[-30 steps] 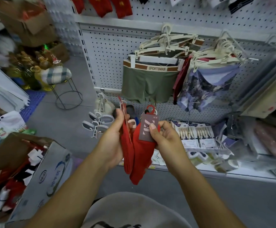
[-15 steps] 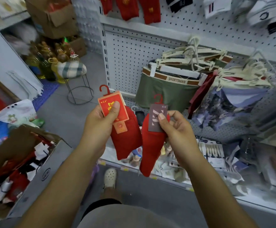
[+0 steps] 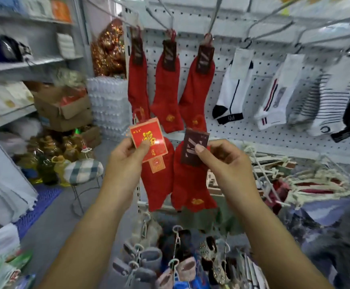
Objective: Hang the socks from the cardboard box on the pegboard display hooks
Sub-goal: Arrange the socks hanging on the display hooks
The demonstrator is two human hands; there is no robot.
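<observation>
Higher now, left hand (image 3: 125, 158) pinching red-card socks (image 3: 158, 185), right hand (image 3: 226, 164) pinching brown-card socks (image 3: 190, 187)

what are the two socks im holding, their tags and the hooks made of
Socks: soft matte red knit, likely a cotton blend; they hang limp.
Red tag: glossy card, going by its faint sheen.
Dark tag: matte card, stiff and flat.
Hooks: thin grey wire, probably metal.
</observation>
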